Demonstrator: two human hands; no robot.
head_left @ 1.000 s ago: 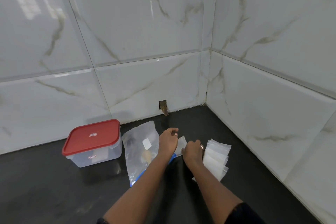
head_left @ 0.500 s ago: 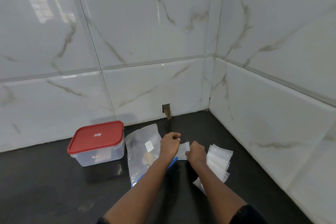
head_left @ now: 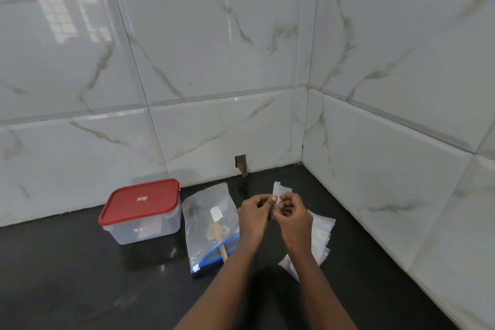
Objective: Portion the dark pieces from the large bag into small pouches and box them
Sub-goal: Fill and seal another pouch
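A large clear zip bag [head_left: 207, 218] with a blue seal strip lies flat on the black counter, a white label and a wooden stick showing through it. My left hand [head_left: 254, 213] and my right hand [head_left: 293, 213] are raised together above the counter and both pinch one small clear pouch [head_left: 280, 190], which sticks up between them. A stack of small clear pouches [head_left: 320, 236] lies fanned out to the right, partly hidden by my right forearm. A clear box with a red lid [head_left: 142, 202] stands shut at the left.
The black counter [head_left: 80, 276] sits in a corner of white marble-look tiled walls, at the back and on the right. A small chipped hole [head_left: 241, 163] shows at the base of the back wall.
Both hands have lifted off the counter and come together, bringing one small pouch up from beside the pile. The box, large bag and pouch stack stay put.
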